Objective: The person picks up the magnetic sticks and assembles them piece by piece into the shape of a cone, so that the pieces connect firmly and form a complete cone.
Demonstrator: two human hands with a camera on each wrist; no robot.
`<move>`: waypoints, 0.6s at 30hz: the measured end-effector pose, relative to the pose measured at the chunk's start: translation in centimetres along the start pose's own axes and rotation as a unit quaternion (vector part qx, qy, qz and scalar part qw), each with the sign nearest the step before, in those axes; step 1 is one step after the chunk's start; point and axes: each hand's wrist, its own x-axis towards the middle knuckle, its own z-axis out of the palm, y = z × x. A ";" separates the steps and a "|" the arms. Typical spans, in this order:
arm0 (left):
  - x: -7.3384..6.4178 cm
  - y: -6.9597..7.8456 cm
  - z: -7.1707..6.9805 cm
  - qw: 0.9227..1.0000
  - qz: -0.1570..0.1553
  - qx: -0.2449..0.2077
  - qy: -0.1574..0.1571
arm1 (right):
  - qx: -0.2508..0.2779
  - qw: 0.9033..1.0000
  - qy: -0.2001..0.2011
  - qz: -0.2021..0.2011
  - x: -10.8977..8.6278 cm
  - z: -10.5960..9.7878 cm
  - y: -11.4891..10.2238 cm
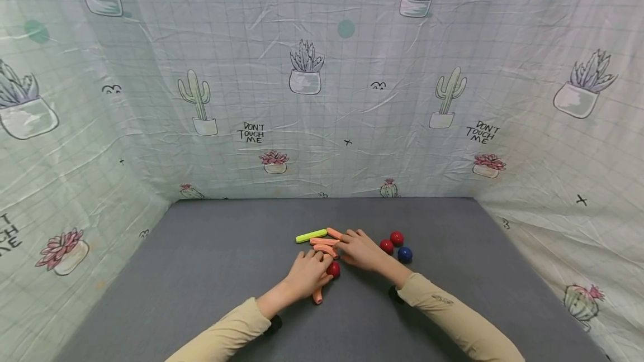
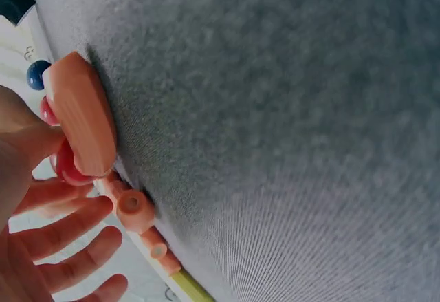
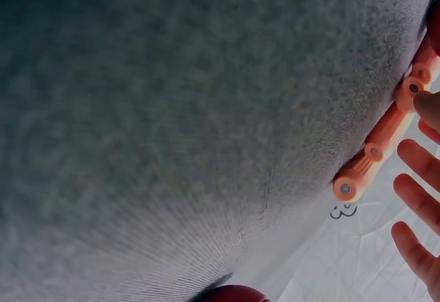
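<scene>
Cactus-print cloth (image 1: 302, 116) walls the far side and both flanks of your dark gray tabletop (image 1: 211, 256). Your tan sleeves (image 1: 453, 312) come in over the near edge.

Left hand (image 1: 305, 274): nearer to you than the lime stick (image 1: 311, 236), thumb and fingers about a red ball (image 1: 334, 270); can't tell if you're pinching it. Right hand (image 1: 360, 251): right of the lime stick, fingers spread, thumb overlapping an orange piece (image 1: 326, 249); can't tell whether that's a grip.

Lime stick lies flat. More orange pieces: one (image 1: 334, 233) just off its right end, one (image 1: 324, 242) just on its near side, one (image 1: 317, 295) well nearer to you, under your left hand.

Smallest: two other red balls (image 1: 397, 238), well right of the lime stick, plus a blue ball (image 1: 405, 255) also right, slightly nearer you.
</scene>
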 end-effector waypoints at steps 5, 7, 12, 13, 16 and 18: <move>0.1 0.1 0.2 1.000 0.009 0.010 -0.005 | -0.018 1.000 0.001 -0.017 0.5 0.3 -0.1; 0.1 0.0 0.2 1.000 0.007 0.008 -0.008 | -0.024 0.999 -0.006 -0.023 0.7 0.3 -0.1; -0.1 -0.3 0.0 1.000 0.000 0.007 -0.014 | -0.033 0.999 -0.015 -0.028 0.9 0.3 -0.2; -0.1 -0.3 0.0 1.000 -0.001 0.007 -0.013 | -0.034 0.999 -0.013 -0.029 0.9 0.3 -0.2; -0.2 -0.5 0.2 1.000 -0.005 0.004 -0.006 | -0.035 0.999 -0.004 -0.027 0.9 0.4 -0.3; -0.3 -0.6 0.3 1.000 -0.007 -0.003 -0.003 | -0.040 0.999 -0.001 -0.024 0.8 0.4 -0.3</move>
